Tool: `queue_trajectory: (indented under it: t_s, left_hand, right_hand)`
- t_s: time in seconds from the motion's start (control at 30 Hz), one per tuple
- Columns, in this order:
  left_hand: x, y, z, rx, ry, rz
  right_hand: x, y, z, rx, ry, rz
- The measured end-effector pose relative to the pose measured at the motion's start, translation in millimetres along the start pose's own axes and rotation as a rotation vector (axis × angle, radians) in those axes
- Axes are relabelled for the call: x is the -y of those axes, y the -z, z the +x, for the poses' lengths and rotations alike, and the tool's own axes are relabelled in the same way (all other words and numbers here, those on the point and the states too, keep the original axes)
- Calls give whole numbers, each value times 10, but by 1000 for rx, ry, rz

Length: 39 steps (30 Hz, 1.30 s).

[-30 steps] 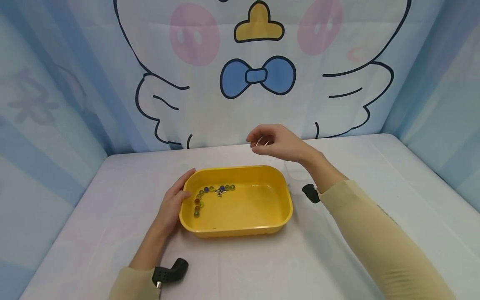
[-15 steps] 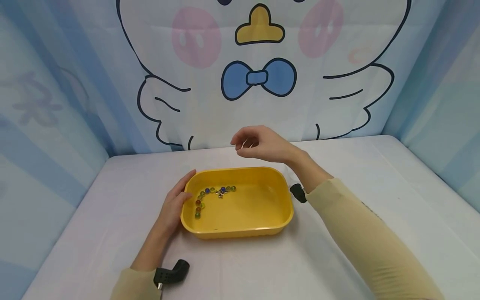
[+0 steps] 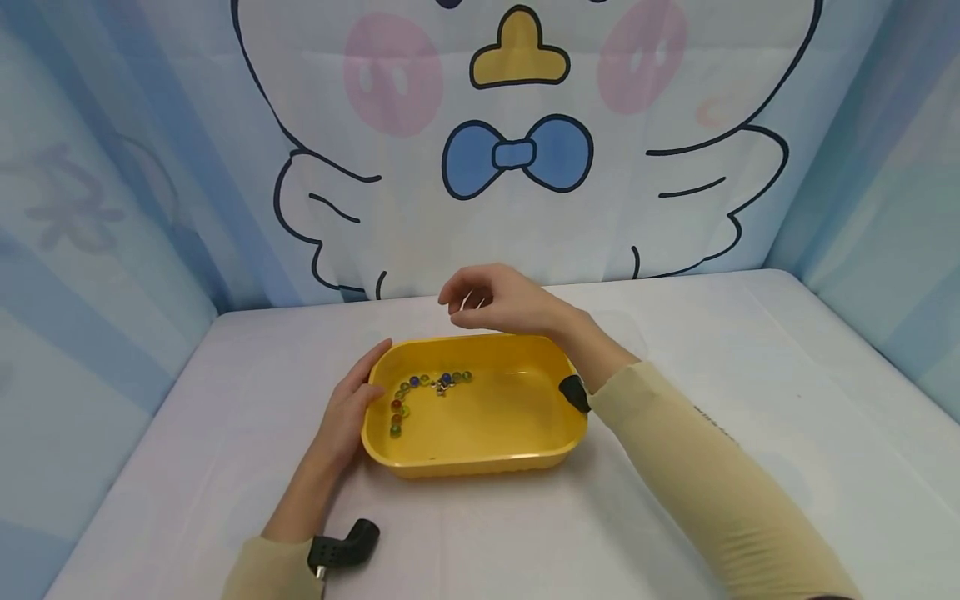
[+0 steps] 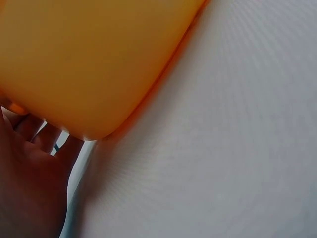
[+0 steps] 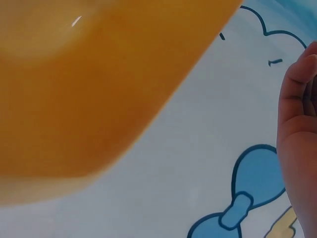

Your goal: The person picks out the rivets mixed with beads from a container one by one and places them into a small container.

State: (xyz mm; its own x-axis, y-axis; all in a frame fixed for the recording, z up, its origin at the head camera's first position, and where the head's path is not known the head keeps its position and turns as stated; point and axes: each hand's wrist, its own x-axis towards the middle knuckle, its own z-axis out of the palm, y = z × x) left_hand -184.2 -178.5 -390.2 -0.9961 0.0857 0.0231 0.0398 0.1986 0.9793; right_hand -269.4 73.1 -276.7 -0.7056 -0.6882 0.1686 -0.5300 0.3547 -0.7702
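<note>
In the head view my left hand [image 3: 348, 408] grips the left end of a yellow plastic tray [image 3: 480, 462], thumb over the rim and fingers along the outer wall. The left wrist view shows those fingers [image 4: 47, 136] against the tray's outside. Inside the tray, at its left, small round glass beads [image 3: 396, 405] in green, blue and reddish brown lie in a curved row. A small silvery charm [image 3: 441, 388] lies by the row; whether a string joins them cannot be seen. Above the tray's far rim hovers my right hand [image 3: 510, 300], fingers loosely curved, with nothing visible in it.
A white cloth-covered table [image 3: 675, 333] carries the tray. Behind it hangs a printed cloth [image 3: 517, 233] with a blue bow tie, and blue cloth walls [image 3: 97, 250] stand at both sides. Black wrist devices [image 3: 343, 546] sit on both wrists.
My right hand has moved left and slightly down, from the tray's far right to above the middle of its far rim. The left hand, tray and beads stay nearly the same.
</note>
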Motion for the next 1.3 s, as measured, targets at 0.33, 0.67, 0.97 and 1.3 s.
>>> queue_trajectory:
  t_s: [0.33, 0.67, 0.97, 1.3]
  left_hand:
    - [-45, 7, -21, 0, -1, 4]
    - [-44, 32, -31, 2, 0, 11]
    - [-40, 14, -18, 6, -15, -2]
    - [-23, 11, 0, -2, -9, -3]
  right_hand:
    - [-21, -96, 35, 32, -4, 6]
    - [-43, -186, 74, 67, -25, 20]
    - [-105, -253, 86, 124, -72, 16]
    - [-125, -320, 82, 176, -99, -1]
